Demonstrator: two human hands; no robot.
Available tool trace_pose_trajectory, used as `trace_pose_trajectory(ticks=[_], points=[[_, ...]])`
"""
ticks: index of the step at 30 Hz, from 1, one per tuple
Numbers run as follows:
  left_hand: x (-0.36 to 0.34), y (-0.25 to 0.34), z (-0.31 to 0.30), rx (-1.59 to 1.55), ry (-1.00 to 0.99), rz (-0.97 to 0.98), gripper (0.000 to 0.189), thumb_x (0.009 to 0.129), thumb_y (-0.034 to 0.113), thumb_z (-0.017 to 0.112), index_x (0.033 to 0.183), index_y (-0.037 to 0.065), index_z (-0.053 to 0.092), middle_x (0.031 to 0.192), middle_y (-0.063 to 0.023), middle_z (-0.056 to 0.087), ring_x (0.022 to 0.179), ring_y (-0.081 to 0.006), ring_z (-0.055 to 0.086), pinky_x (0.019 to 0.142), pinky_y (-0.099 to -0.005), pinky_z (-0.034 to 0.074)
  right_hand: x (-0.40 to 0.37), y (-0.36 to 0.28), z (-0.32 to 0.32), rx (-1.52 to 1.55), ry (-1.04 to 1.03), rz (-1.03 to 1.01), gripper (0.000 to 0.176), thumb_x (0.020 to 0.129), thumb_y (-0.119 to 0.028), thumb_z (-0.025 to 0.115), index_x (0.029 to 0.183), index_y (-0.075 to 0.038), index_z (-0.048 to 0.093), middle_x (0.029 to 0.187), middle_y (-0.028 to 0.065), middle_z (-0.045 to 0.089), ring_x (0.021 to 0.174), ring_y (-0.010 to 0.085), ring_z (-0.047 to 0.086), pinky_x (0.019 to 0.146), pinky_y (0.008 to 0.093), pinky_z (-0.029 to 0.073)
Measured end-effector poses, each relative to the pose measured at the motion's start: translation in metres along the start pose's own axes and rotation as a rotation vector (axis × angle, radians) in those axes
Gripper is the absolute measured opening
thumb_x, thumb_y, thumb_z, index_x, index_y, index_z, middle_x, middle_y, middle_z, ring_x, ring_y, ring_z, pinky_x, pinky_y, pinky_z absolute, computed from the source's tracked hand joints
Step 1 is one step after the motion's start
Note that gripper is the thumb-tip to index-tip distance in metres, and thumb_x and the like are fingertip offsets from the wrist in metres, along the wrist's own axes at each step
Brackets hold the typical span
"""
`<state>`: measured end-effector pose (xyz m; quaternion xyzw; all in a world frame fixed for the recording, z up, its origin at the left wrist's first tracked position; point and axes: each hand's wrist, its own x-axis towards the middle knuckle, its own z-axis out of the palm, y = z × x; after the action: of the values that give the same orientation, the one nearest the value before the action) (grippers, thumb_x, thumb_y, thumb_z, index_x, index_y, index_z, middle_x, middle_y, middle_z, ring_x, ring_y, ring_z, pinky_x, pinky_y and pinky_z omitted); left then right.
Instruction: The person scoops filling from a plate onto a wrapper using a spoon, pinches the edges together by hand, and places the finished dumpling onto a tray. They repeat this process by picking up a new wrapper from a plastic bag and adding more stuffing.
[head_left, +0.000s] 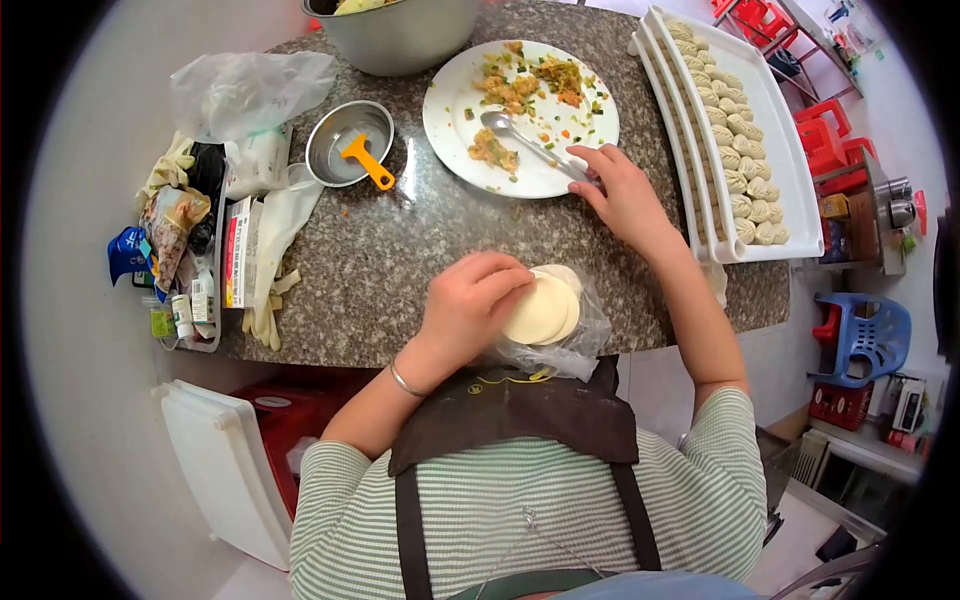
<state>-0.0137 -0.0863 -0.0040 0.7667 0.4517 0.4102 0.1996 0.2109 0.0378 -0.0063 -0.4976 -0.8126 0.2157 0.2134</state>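
Observation:
In the head view, my left hand is at a small stack of round, pale dough wrappers. Its fingers are bent together over the left edge of the top one. Under the stack lies a crumpled clear plastic bag at the table's near edge. My right hand reaches to the lower right rim of a white plate. Thumb and fingers close around the handle end of a metal spoon, whose bowl rests on the plate. Scattered clumps of chopped vegetable filling lie around the spoon.
Stacked white trays at right hold rows of pleated dumplings. A metal pot stands at the back. Left of the plate are a metal bowl with an orange-handled scraper, plastic bags, gloves and a crowded bin.

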Motion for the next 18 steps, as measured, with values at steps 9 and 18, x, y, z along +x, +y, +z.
trace_pose_trajectory(ticks=[9, 18], points=[[-0.002, -0.005, 0.0, 0.02, 0.019, 0.138, 0.017, 0.072, 0.002, 0.07, 0.088, 0.008, 0.066, 0.086, -0.0078, 0.069, 0.077, -0.0253, 0.068, 0.069, -0.0341, 0.055, 0.004, -0.001, 0.012, -0.035, 0.004, -0.047, 0.032, 0.087, -0.011, 0.062, 0.119, -0.009, 0.059, 0.095, 0.0141, 0.058, 0.082, 0.0315, 0.061, 0.073, 0.0398, 0.05], [0.002, 0.0, -0.004, -0.185, -0.006, 0.193, 0.02, 0.071, -0.004, 0.069, 0.087, 0.005, 0.063, 0.09, -0.01, 0.066, 0.081, -0.0297, 0.064, 0.069, -0.0361, 0.052, -0.006, -0.009, 0.013, 0.126, 0.24, -0.008, 0.025, 0.091, -0.008, 0.052, 0.114, -0.005, 0.063, 0.086, 0.015, 0.063, 0.072, 0.029, 0.062, 0.067, 0.037, 0.049]])
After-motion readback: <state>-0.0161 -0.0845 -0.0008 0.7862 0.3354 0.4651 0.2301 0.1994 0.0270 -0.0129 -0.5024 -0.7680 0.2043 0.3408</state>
